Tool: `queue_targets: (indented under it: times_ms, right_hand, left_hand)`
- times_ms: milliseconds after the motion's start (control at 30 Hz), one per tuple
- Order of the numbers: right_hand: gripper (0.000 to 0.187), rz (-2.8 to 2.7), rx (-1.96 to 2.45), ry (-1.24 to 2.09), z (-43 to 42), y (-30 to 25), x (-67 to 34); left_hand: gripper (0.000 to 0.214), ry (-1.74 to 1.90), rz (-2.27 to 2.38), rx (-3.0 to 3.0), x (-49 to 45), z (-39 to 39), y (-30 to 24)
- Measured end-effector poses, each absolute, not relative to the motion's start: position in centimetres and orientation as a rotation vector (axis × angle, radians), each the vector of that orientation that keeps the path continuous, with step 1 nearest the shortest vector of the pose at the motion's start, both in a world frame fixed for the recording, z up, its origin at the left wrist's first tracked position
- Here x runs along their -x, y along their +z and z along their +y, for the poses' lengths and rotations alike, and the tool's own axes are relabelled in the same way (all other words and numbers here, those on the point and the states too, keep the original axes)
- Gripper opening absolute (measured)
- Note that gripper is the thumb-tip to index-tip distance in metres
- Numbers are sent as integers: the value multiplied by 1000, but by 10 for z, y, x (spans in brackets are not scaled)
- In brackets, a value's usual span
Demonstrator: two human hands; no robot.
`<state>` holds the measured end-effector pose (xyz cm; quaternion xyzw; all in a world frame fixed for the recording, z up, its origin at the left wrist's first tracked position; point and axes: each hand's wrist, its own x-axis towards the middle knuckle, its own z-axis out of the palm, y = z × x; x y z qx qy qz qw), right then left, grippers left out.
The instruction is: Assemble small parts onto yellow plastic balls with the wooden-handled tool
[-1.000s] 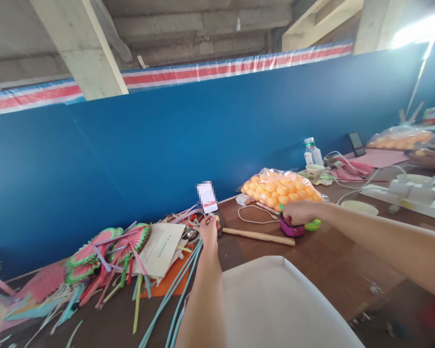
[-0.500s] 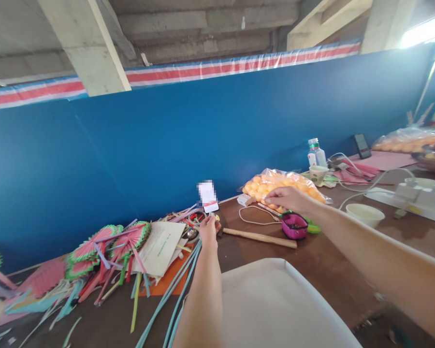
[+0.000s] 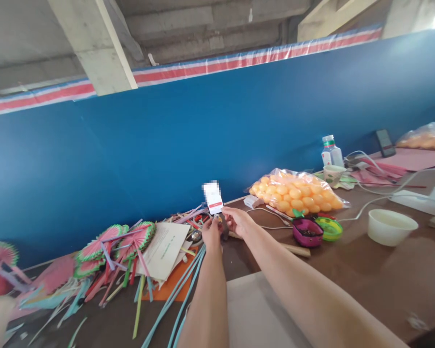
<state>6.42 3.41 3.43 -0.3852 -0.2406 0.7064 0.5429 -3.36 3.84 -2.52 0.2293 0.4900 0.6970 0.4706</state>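
Observation:
My left hand (image 3: 211,233) is closed in a pinch around a small yellowish thing (image 3: 219,219), too small to make out. Close to its right, my right hand (image 3: 238,221) has its thumb and fingers drawn together; whatever lies between them is hidden. Just beyond both hands a phone (image 3: 215,205) with a lit screen leans near the blue partition. A wooden handle (image 3: 296,250) lies partly hidden under my right forearm. Light-blue strips (image 3: 174,295) run along the left side of my left forearm.
Pink-and-green folded paper pieces (image 3: 103,241) and printed paper (image 3: 165,249) lie left. A bag of orange balls (image 3: 295,193), a purple container (image 3: 307,233), a green ring-shaped item (image 3: 329,228) and a pale bowl (image 3: 391,227) stand right. The blue partition (image 3: 210,130) borders the table's back.
My right hand has moved left from the bag of orange balls to beside my left hand. My left hand stays near the phone with its pinch. The view has shifted slightly rightward.

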Motion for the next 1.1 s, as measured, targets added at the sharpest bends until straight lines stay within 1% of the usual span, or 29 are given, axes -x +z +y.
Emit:
queue_targets:
  times_ms: [67, 233, 400, 567, 767, 1100]
  right_hand:
    - [14, -550, 934, 1670, 35, 22, -61]
    - [12, -541, 847, 1659, 40, 7, -61]
    - [13, -519, 831, 1644, 45, 6, -59]
    - [3, -502, 787, 1677, 42, 7, -54]
    - [7, -515, 714, 1671, 42, 8, -54]
    - [7, -509, 719, 1631, 41, 5, -53]
  left_hand:
    - [23, 1727, 1229, -586, 35, 42, -31]
    - [23, 1715, 1297, -627, 36, 41, -33]
    - [21, 1732, 1332, -611, 33, 35, -26]
    - [23, 1731, 1357, -582, 31, 33, -22]
    - [21, 1735, 1352, -579, 30, 32, -20]
    - [19, 1734, 1327, -581, 29, 31, -19]
